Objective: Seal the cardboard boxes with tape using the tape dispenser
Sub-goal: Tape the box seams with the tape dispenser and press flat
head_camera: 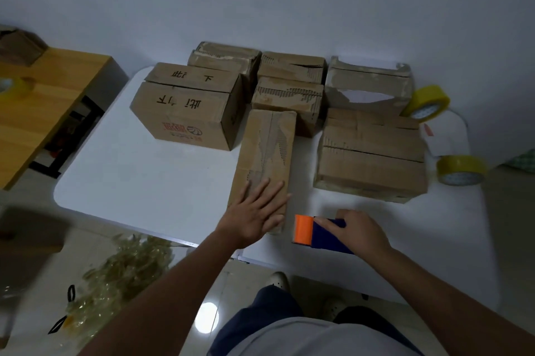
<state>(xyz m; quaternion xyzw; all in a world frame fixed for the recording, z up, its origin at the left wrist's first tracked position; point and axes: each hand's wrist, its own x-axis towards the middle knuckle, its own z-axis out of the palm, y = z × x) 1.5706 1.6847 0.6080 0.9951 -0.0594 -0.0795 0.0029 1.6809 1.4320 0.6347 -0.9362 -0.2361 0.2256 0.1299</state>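
- Right hand (pixel 357 232) closes around the tape dispenser (pixel 321 234), hiding its handle.
- Left hand (pixel 254 213) lies spread on the narrow box (pixel 265 153).
- Seven cardboard boxes; three yellow tape rolls.

View, single: head-worn wide-angle camera, set above the near edge of the white bench (pixel 150 182), facing forward and steeply down. Near field: both forearms enter from the bottom edge, the hands close under the lens; the wearer's lap and shoes show at bottom centre. Middle field: cardboard boxes (pixel 370 153) across the benchtop. Far field: pale wall fills the upper third. Left margin: wooden table (pixel 43 112), floor beneath. Edges bowed by lens distortion. No second view.
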